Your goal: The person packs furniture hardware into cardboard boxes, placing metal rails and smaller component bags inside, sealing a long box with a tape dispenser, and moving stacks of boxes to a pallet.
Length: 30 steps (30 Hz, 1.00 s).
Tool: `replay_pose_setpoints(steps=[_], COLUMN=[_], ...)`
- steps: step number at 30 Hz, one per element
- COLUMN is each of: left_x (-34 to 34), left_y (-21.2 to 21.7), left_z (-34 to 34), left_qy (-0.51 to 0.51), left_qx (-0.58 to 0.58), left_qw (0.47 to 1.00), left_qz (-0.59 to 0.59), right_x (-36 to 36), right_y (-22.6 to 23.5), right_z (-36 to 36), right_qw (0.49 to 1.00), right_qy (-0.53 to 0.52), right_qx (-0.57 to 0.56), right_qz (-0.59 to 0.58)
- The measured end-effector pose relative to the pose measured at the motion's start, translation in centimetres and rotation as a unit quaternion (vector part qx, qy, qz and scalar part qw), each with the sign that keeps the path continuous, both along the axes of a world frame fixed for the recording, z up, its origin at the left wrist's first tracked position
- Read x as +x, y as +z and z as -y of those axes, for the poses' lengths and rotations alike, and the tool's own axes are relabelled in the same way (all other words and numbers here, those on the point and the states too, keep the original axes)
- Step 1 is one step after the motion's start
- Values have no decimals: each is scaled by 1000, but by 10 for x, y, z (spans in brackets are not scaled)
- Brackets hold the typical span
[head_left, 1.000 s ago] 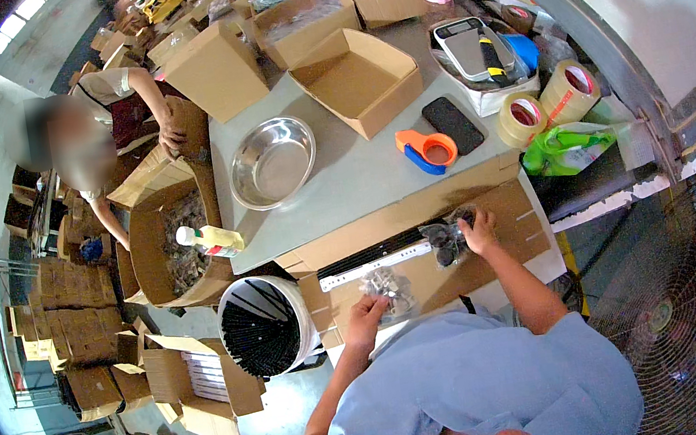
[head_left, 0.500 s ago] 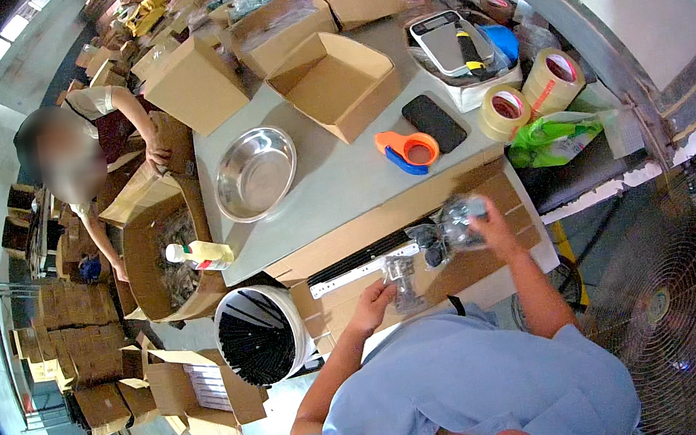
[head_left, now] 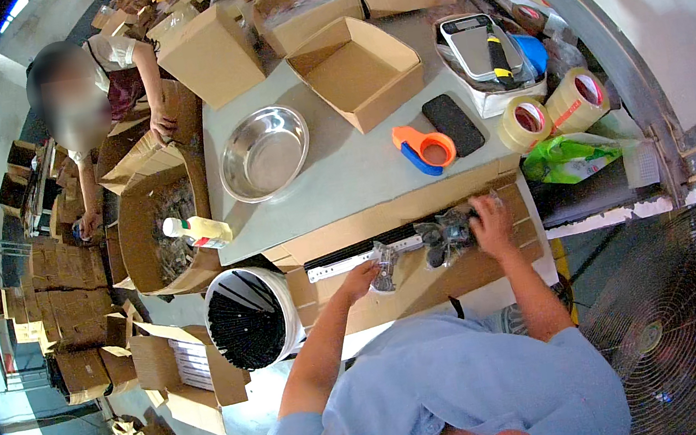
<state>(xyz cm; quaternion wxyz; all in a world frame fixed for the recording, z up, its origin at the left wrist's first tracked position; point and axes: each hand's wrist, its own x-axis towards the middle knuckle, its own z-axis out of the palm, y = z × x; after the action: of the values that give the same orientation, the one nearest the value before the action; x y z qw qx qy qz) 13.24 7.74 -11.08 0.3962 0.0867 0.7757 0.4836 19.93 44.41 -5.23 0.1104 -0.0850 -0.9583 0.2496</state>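
Grey desk (head_left: 342,174) in a cluttered packing area, seen from the single head view; stacked cartons crowd the floor to the left.

Head view, near edge: a flattened cardboard sheet (head_left: 423,247) lies across the desk's front, with a long white strip (head_left: 362,255) running along it left to right. The left hand (head_left: 363,279) rests on the cardboard, fingers closed on a small clear packet of parts (head_left: 385,264). The right hand (head_left: 491,220) lies flat, fingers spread, over a dark cluster of small packets (head_left: 447,235), touching its right side. The cluster lies between the two hands, just right of the left hand's packet; the right hand is the nearer. Whether the right fingers pinch anything cannot be told.

Head view, farther back: a steel bowl (head_left: 264,152), an open cardboard box (head_left: 356,72), an orange tape dispenser (head_left: 423,147), a black phone (head_left: 453,124), two tape rolls (head_left: 551,111) and a scale (head_left: 482,47). A white bucket (head_left: 251,317) stands below the desk's left corner. Another person (head_left: 95,93) works at cartons on the far left.
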Motion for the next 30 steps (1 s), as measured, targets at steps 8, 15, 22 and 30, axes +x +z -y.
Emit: replay_pose_setpoints(steps=[8, 15, 22, 30], left_x=[23, 37, 20, 14], left_y=[5, 17, 48, 78], left_z=[-4, -16, -45, -85], left_qy=[-81, -156, -69, 38], left_qx=[-6, -134, -230, 126], left_qw=[996, 951, 866, 987], left_qz=[-20, -230, -437, -89], right_x=[-15, -29, -24, 5], right_y=[-15, -36, -8, 75], right_z=[45, 21, 46, 74], right_qw=[989, 956, 982, 966], right_qy=[-36, 90, -38, 48], right_qx=[-125, -278, -152, -252], right_qz=[76, -26, 102, 42])
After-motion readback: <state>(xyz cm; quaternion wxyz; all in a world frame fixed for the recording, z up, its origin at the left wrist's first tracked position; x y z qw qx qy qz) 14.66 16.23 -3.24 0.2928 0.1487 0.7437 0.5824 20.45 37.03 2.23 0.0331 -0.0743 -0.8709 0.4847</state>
